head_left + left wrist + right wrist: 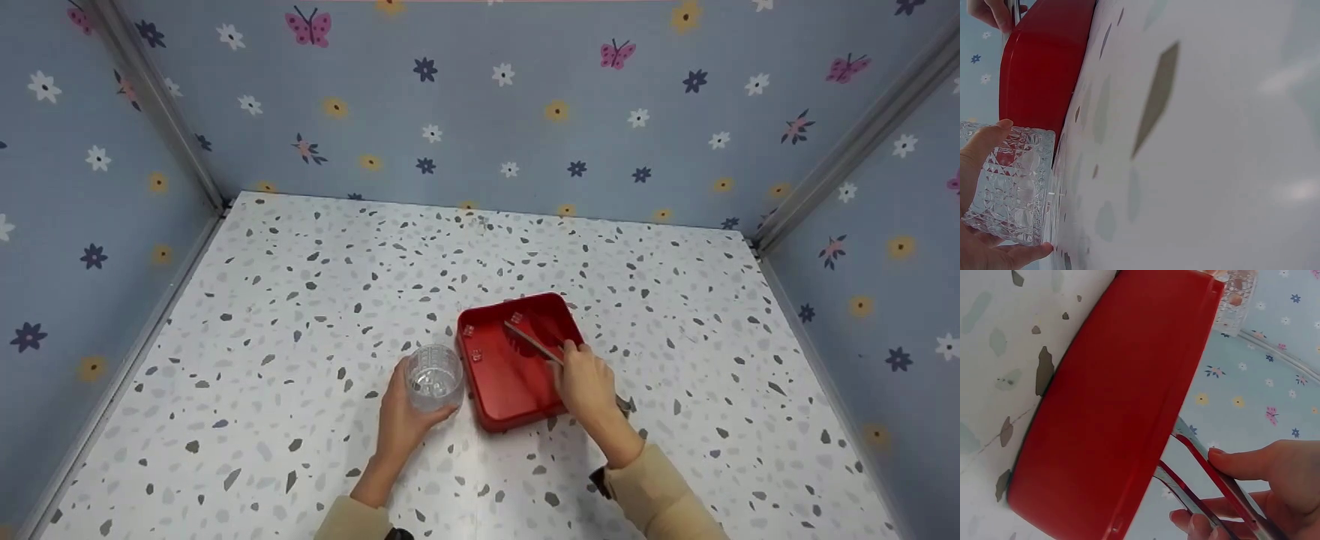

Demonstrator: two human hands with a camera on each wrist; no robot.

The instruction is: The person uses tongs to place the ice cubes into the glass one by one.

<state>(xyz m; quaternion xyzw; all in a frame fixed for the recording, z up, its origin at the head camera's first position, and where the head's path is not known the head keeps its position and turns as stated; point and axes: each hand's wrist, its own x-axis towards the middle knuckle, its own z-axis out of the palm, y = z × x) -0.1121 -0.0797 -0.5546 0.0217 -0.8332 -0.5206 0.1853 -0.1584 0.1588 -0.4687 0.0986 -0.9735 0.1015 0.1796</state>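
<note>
My left hand (pixel 399 421) holds a clear cut-glass tumbler (pixel 435 379) upright on the table, thumb and fingers around its side. Some clear pieces show at the glass's bottom. Close to its right is a shallow red tray (pixel 517 394), with small clear cubes (pixel 477 355) along its left side and far end. My right hand (pixel 589 381) grips metal tongs (pixel 534 343), whose tips reach down into the tray beside the far cube (pixel 517 318). In the right wrist view the two arms of the tongs (pixel 1224 489) stand apart; the tray's wall hides their tips.
The speckled white table (pixel 300 322) extends around the tray on all sides. Blue panels (pixel 480 97) with flowers and butterflies enclose the back, left and right. The handle end of the tongs sticks out behind the right hand, over the tray's right edge.
</note>
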